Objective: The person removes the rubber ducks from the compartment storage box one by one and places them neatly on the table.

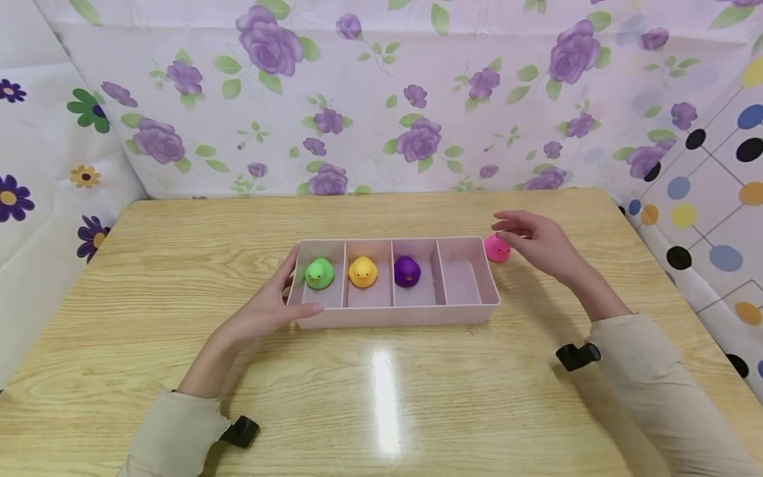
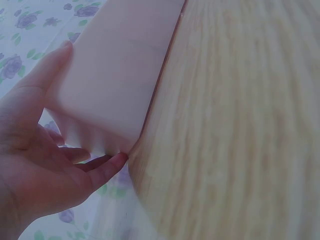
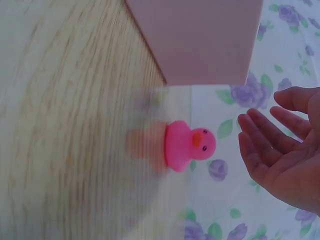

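A pale pink box (image 1: 396,317) with several compartments in a row sits on the table. My left hand (image 1: 268,306) grips its left end, thumb along the front wall and fingers against the end wall (image 2: 95,131). From the left, the compartments hold a green rubber duck (image 1: 319,273), a yellow rubber duck (image 1: 363,273) and a purple rubber duck (image 1: 407,271); the rightmost has a bare floor. Just outside the right end stands a pink rubber duck (image 1: 497,250). Over it hovers my right hand (image 1: 545,248), fingers loosely bent, with a gap to the duck (image 3: 182,145) in the right wrist view.
The wood-grain table (image 1: 286,404) extends around the box. A purple-flowered cloth (image 1: 381,99) hangs along its far edge, with patterned sheets at both sides. A small black camera (image 1: 577,356) is worn at the right cuff, another (image 1: 241,432) at the left.
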Demonstrator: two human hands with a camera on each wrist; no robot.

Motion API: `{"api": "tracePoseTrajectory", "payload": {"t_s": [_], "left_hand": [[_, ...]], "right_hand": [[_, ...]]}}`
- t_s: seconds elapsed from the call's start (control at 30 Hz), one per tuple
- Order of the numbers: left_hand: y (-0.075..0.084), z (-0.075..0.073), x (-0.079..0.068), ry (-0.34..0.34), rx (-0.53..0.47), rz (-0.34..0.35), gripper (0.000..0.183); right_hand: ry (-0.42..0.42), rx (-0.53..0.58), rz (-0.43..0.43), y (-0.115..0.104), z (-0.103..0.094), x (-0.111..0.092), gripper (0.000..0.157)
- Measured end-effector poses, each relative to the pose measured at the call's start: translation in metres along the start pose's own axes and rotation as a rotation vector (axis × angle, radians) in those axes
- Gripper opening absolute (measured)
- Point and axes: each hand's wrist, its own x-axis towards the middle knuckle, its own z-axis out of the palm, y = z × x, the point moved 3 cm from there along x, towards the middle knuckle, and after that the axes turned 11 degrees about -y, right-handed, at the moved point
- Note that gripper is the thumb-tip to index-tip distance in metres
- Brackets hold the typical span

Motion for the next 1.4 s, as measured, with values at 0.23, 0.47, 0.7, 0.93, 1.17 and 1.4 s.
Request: {"api": "tracePoseTrajectory", "payload": {"t_s": [0.23, 0.47, 0.7, 0.93, 1.17, 1.4], "left_hand": [[0.001, -0.001, 0.000, 0.000, -0.012, 0.010, 0.106], [-0.001, -0.001, 0.000, -0.001, -0.019, 0.013, 0.106], [-0.001, -0.001, 0.001, -0.004, -0.008, 0.013, 0.106], [-0.001, -0.001, 0.000, 0.000, -0.023, 0.015, 0.106], [-0.001, -0.001, 0.001, 0.002, -0.010, 0.011, 0.106], [-0.001, -0.001, 0.000, 0.000, -0.024, 0.011, 0.106]], "right_hand": [[-0.048, -0.020, -0.020, -0.019, 0.007, -0.002, 0.037], [-0.099, 0.012, -0.022, -0.034, 0.014, 0.000, 0.034], [-0.158, -0.014, -0.079, -0.046, 0.021, 0.006, 0.030], [-0.208, -0.034, -0.126, -0.055, 0.030, 0.013, 0.030], [-0.234, -0.051, -0.144, -0.067, 0.037, 0.018, 0.030], [-0.264, -0.100, -0.153, -0.073, 0.045, 0.026, 0.029]]}}
